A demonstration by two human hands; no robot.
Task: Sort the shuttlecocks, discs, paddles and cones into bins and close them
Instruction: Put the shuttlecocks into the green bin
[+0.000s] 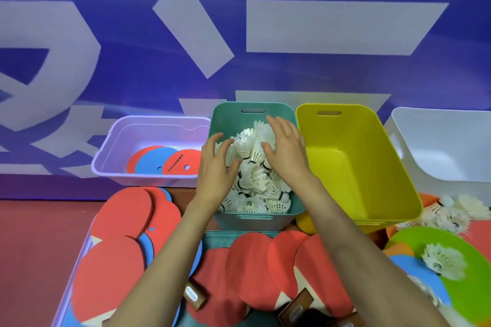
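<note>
Both grips reach into the teal bin (231,119). The left grip (215,167) is released, fingers spread, touching the 9 o'clock edge of the shuttlecock heap (255,188) inside it. The right grip (287,151) is released too, palm down on the heap's 1 o'clock side. At 9 o'clock of the teal bin a lilac bin (119,141) holds discs (156,160); at 3 o'clock stands a yellow bin (358,167). Paddles (252,268) lie at 6 o'clock, loose shuttlecocks (451,212) at 4 o'clock.
</note>
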